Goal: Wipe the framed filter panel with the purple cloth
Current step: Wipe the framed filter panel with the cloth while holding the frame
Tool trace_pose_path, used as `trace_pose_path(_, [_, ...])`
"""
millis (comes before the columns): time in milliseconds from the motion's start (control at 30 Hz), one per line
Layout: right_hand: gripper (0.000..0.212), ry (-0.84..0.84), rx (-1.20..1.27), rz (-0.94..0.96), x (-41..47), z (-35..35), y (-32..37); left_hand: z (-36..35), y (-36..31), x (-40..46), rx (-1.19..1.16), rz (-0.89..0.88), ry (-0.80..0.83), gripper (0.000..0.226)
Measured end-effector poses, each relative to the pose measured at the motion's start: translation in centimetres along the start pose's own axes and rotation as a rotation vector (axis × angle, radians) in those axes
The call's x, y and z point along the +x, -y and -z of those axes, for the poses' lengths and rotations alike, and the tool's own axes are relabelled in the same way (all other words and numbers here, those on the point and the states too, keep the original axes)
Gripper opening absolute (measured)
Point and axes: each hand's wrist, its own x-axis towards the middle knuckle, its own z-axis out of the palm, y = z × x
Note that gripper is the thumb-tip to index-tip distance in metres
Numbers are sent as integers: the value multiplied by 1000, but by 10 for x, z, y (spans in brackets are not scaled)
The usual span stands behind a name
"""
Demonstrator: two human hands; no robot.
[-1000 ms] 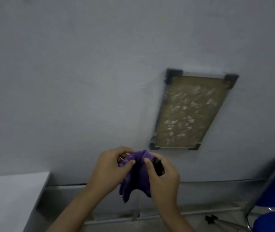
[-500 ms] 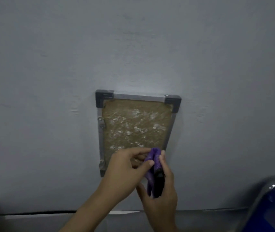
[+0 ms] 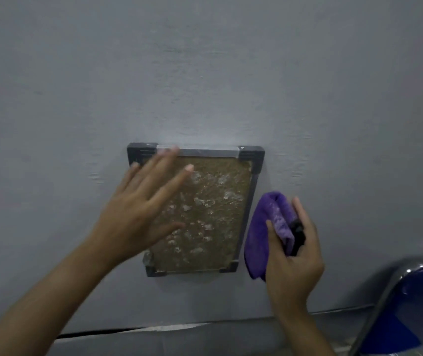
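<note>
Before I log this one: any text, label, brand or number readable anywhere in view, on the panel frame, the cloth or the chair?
None can be read.
Framed filter panel: no lettering shows on its grey frame or dark corner pieces; the ribbing on the corners is texture, not text.
Purple cloth, held in the right hand: no tag or print visible.
Blue chair: blurred, no marking shows.
Left hand covers part of the panel.

From my remote view, the left hand hides the filter panel from 8 to 11 o'clock; contact cannot be confirmed. A small black item in the right hand is unidentifiable. The blue chair, blurred, is cut off at 4 o'clock.
</note>
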Motion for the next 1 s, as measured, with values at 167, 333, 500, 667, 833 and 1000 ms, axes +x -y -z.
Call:
trace_pose_path(167, [38, -77, -129, 357, 31, -25, -2, 7, 28, -14, 155, 135, 129, 151])
trace_pose_path(333, [36, 60, -297, 603, 35, -54, -33, -5, 34, -25, 179, 184, 174, 158])
trace_pose_path(500, [26, 82, -337, 634, 21, -62, -44, -13, 35, -25, 219, 189, 96, 156])
trace_pose_path(667, [24, 141, -359, 701, 7, -58, -61, -16, 36, -25, 239, 186, 63, 153])
trace_pose_path(833, [24, 203, -359, 658, -14, -54, -62, -18, 43, -28, 209, 177, 51, 151])
trace_pose_path(1000, [27, -34, -248, 329, -15, -56, -27, -20, 55, -31, 195, 131, 21, 145])
